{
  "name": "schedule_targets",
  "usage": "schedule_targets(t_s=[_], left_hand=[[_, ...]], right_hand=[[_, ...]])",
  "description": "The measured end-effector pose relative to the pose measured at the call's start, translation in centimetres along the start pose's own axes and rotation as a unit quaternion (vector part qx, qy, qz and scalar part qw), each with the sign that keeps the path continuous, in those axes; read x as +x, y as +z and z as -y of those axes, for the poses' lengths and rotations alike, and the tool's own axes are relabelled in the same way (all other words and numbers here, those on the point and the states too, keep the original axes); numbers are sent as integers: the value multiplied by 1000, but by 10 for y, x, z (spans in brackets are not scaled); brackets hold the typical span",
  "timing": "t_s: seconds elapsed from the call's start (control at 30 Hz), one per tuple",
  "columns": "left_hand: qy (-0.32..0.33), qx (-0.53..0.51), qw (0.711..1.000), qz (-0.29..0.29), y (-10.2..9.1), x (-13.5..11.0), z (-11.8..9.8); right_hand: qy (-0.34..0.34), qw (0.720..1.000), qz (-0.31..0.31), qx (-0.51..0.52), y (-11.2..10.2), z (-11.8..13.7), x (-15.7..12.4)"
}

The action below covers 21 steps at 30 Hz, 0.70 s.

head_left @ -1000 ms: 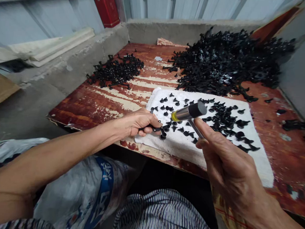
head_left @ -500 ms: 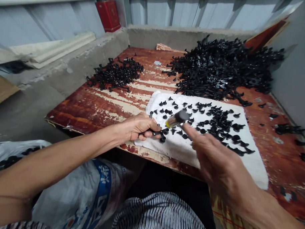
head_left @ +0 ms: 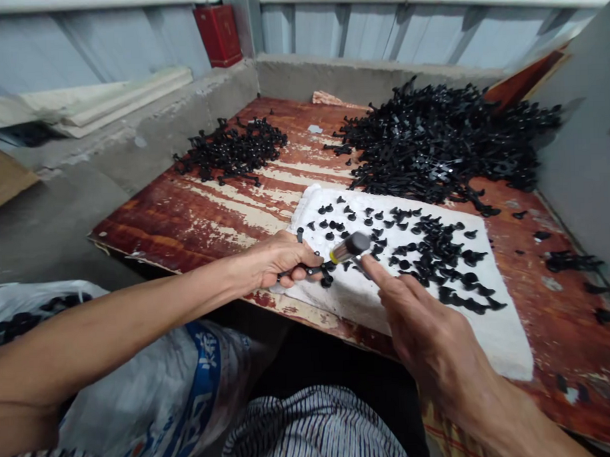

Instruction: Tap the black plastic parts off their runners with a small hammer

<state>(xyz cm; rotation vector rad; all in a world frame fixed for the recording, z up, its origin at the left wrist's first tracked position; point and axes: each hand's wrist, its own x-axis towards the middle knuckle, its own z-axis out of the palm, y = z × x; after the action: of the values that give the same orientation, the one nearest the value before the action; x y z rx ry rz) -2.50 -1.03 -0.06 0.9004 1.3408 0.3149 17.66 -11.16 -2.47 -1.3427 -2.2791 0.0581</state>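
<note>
In the middle of the frame, a black part [head_left: 312,271] is pinched between thumb and fingers in the grip of the left hand [head_left: 282,259], its middle hidden, its knobbed ends exposed. The hammer [head_left: 355,244] is held by the right hand [head_left: 430,311], its head close beside the part. The head is dark at one end, yellow at the other. The white cloth [head_left: 355,297] beneath is strewn with black studs [head_left: 430,251]; a small heap [head_left: 237,149] and a large heap [head_left: 442,140] are borne by the red desk [head_left: 144,217], upper left and upper right.
</note>
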Motion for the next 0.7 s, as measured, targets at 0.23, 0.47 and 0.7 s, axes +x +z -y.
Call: schedule_targets(t_s=[0.23,0.47,0.7], left_hand=[[6,0,1000,21,-2,-10,0],[10,56,993,103,-10,-19,5],[112,149,976,112,-11,-17,10]], right_hand=[[29,993,-53,99,-4,-2,14],[69,992,-62,85,-7,-17,15],[28,995,48,-82,4,-26,29]])
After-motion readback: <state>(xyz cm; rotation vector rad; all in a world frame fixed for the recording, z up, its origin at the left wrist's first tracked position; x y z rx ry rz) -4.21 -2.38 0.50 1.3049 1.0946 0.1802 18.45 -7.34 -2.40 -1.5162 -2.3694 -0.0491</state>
